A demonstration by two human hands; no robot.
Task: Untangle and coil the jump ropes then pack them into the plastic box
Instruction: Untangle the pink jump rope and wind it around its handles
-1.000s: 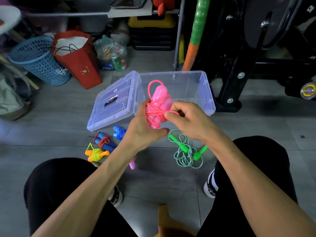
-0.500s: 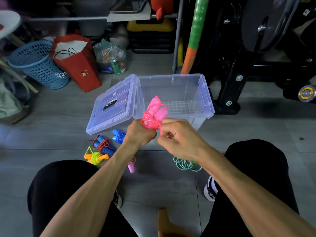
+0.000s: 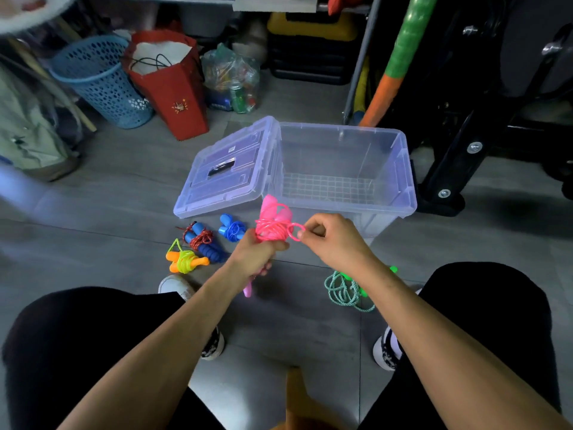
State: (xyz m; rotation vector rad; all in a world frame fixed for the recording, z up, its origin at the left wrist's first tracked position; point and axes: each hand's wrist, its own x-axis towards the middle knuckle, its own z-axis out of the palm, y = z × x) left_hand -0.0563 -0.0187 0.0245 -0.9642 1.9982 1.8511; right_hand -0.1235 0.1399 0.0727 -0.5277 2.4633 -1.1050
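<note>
Left hand [image 3: 252, 254] gripping bundled pink plastic jump rope [image 3: 273, 226] — right hand [image 3: 330, 242] pinching its loop, before clear plastic box [image 3: 400, 169].

You're sitting in a cluttered home storage room or garage: grey floor tiles [image 3: 93, 212], a blue perforated laundry basket [image 3: 102, 85], a red paper bag [image 3: 176, 97] and a plastic bag of bottles [image 3: 232, 79] along the back, a black-and-yellow toolbox [image 3: 310, 45] under a shelf [image 3: 276, 3], and black exercise equipment [image 3: 483, 119] on your right
</note>
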